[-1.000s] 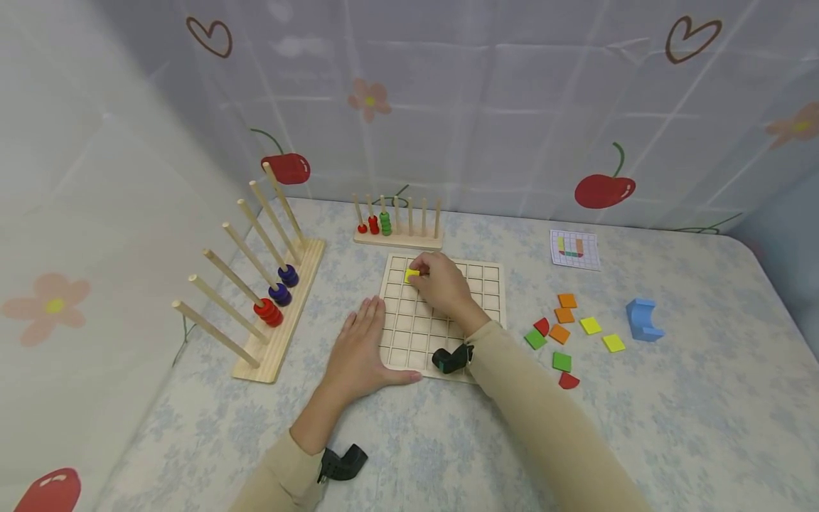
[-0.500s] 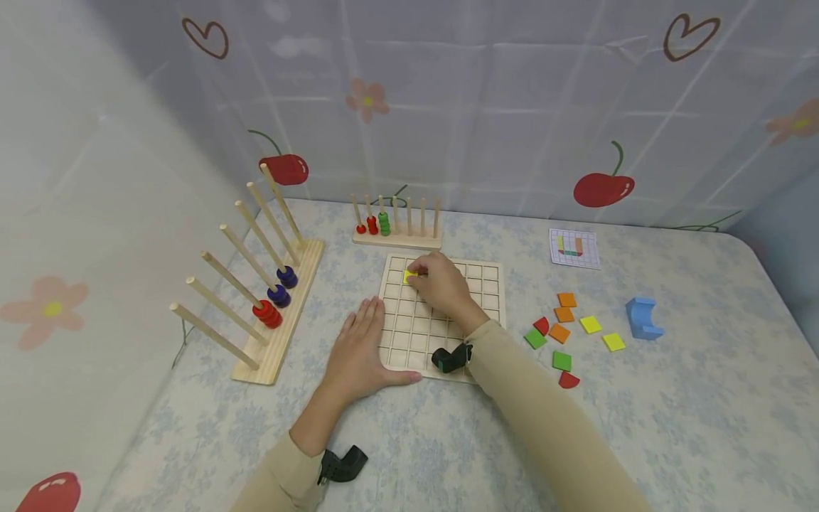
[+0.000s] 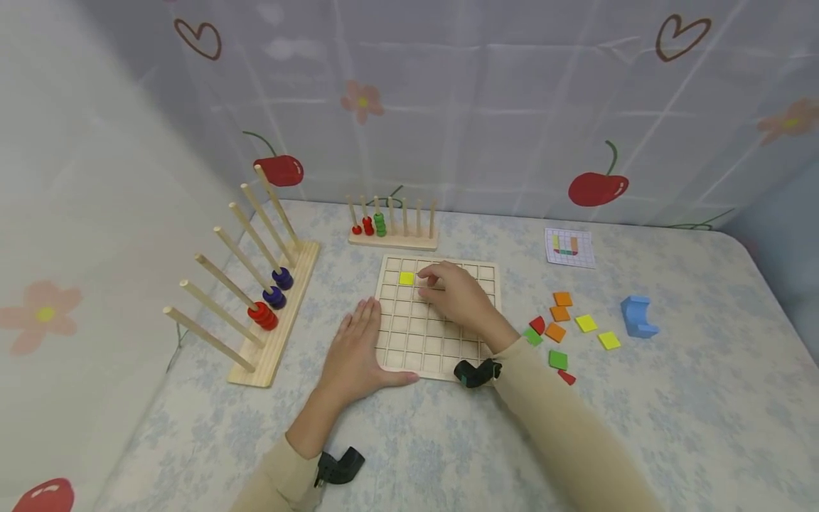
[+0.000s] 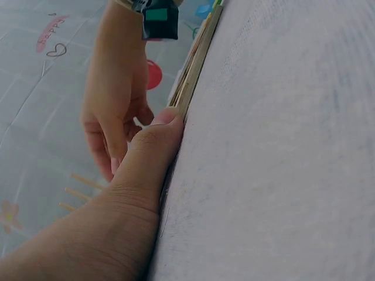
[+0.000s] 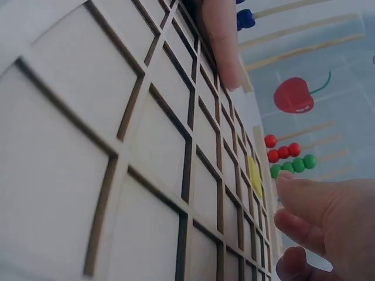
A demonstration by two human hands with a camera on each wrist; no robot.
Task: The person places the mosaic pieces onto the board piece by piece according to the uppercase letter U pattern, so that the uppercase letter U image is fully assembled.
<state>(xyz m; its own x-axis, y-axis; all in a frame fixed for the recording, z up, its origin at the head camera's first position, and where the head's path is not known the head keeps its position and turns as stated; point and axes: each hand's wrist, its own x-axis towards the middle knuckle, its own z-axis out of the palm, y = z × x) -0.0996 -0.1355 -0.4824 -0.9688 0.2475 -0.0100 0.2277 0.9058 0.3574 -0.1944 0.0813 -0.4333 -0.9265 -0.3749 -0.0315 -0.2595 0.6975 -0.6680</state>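
A pale wooden grid board (image 3: 409,325) lies on the table, with one yellow square tile (image 3: 406,278) set in a cell near its upper left. Just right of that tile my right hand (image 3: 462,297) hovers over the board, fingers loosely bent and nothing between them. In the right wrist view the yellow tile (image 5: 255,175) sits apart from the fingertips (image 5: 286,178). My left hand (image 3: 354,350) lies flat at the board's left side, fingers straight along the edge. Its thumb (image 4: 170,117) touches the board's near edge in the left wrist view.
Loose orange, yellow, green and red tiles (image 3: 558,359) lie right of the board, near a blue curved block (image 3: 638,317). A pattern card (image 3: 569,247) lies behind them. Wooden peg racks with beads stand at left (image 3: 281,320) and behind the board (image 3: 393,240).
My right hand has let go of the yellow tile and moved a little right, leaving it in its cell. My left hand stays in place beside the board.
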